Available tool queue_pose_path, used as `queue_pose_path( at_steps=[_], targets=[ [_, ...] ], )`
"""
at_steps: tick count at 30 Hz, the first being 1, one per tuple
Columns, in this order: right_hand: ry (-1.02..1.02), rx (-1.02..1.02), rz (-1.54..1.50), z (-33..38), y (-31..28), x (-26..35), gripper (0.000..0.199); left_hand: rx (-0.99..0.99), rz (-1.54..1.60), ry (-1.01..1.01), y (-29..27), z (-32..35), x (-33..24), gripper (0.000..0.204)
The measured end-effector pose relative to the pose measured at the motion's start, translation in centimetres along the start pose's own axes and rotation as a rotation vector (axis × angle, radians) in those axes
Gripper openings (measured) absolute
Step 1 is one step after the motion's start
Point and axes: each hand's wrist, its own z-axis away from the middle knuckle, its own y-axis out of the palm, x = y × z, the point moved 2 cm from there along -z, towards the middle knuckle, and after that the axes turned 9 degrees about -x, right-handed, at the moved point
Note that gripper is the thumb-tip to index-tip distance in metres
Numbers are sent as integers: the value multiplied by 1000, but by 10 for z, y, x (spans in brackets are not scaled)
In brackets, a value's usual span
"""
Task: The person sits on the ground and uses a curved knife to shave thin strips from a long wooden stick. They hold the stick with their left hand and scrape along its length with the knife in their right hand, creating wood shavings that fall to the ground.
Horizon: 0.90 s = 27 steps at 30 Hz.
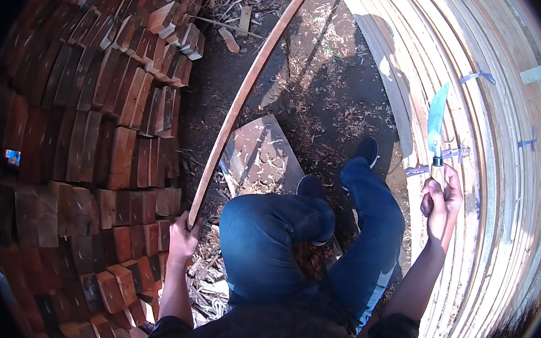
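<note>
My left hand (pixel 183 239) is closed round the near end of a long, thin reddish-brown wooden strip (pixel 241 100). The strip slants up and away to the right, past the top edge of the view. Off to the right, my right hand (pixel 444 196) grips the light-coloured handle of a knife (pixel 437 122). Its broad, slightly curved blade points away from me and is well apart from the strip. Part of the handle is hidden by my fingers.
Stacked reddish wood blocks (pixel 119 157) rise along the left. Long pale boards (pixel 484 205), bundled with blue ties (pixel 479 77), fill the right side. A flat board (pixel 265 156) lies ahead of my bent legs, on dark ground strewn with wood shavings (pixel 316 77).
</note>
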Motion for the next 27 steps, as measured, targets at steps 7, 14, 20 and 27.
queue_pose_path(
  at_steps=[7,14,20,27],
  targets=[
    [-317,-21,34,59,-40,67,37,-48,-98,91,-67,63,-54,19],
    [-499,-142,195,125,-65,101,32,104,-122,169,-60,139,-58,18],
    [-342,49,700,111,-93,27,29,251,-45,316,-44,173,-41,23],
    [-379,-353,342,159,-152,41,26,432,-12,342,-27,187,-57,24]
  ],
)
